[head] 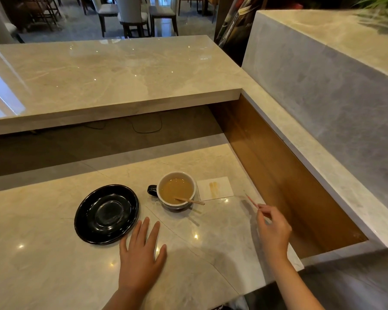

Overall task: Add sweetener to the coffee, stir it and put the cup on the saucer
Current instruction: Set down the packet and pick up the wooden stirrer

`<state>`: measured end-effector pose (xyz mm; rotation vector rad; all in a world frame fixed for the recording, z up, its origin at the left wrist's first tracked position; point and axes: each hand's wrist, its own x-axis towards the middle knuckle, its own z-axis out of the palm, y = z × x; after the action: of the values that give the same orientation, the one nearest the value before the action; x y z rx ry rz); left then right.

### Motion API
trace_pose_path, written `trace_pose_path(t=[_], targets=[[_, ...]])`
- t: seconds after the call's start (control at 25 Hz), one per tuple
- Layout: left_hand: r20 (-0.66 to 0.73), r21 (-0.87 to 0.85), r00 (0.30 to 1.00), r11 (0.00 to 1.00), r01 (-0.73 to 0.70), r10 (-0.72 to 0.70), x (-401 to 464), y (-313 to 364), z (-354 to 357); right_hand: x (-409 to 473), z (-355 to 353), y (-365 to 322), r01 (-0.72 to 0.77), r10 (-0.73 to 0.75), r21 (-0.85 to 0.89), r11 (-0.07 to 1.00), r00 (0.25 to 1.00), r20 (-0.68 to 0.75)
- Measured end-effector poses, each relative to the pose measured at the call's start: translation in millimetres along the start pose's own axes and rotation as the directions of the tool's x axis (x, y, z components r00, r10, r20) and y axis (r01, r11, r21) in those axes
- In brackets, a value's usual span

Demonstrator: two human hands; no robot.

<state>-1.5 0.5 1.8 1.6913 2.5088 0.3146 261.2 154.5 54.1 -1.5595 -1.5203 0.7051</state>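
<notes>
Pinched between thumb and fingertips of the right hand (272,229) is a thin pink sweetener stick (251,200) (blurred, its far tip angled up and away), to the right of the cup. Left hand (141,253) lies flat and empty on the pale marble counter (43,265), fingers spread, just beside the glossy black round saucer (106,214). Between saucer and stained white paper napkin (215,188) stands the black-handled, white-lined cup of milky coffee (177,190), a wooden stirrer (189,200) leaning in it.

Single head-worn view, forward and down over the near marble counter (54,265), chairs (132,16) far beyond.
</notes>
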Motion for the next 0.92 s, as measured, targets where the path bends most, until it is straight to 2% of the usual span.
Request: trace_pose_path(t=[0.08, 0.16, 0.24, 0.44, 0.76, 0.92], targets=[[0.004, 0.008, 1.0, 1.0, 0.001, -0.001, 0.1, -1.1, 0.5, -0.2, 1.7, 15.1, 0.249, -0.217, -0.236, 0.939, 0.964, 0.152], [0.007, 0.008, 1.0, 1.0, -0.004, 0.004, 0.3, -1.0, 0.3, 1.8, 0.2, 27.1, 0.434, -0.351, -0.315, 0.844, 0.891, 0.289], [0.008, 0.01, 1.0, 1.0, -0.007, 0.007, 0.4, -0.7, -0.6, 3.6, -3.8, 30.0, 0.506, -0.389, -0.337, 0.794, 0.849, 0.357], [0.007, 0.007, 1.0, 1.0, -0.002, 0.002, 0.3, -0.8, -0.5, 9.4, -9.4, 31.4, 0.598, -0.412, -0.348, 0.722, 0.776, 0.478], [-0.006, 0.001, 1.0, 1.0, -0.013, 0.013, -0.9, -0.1, -2.6, -0.3, -8.0, 12.1, 0.585, -0.378, -0.425, 0.691, 0.793, 0.478], [-0.009, -0.014, 1.0, 1.0, 0.001, -0.001, -1.6, 0.5, -2.9, -4.6, -1.2, -10.9, 0.59, -0.437, -0.424, 0.687, 0.801, 0.408]])
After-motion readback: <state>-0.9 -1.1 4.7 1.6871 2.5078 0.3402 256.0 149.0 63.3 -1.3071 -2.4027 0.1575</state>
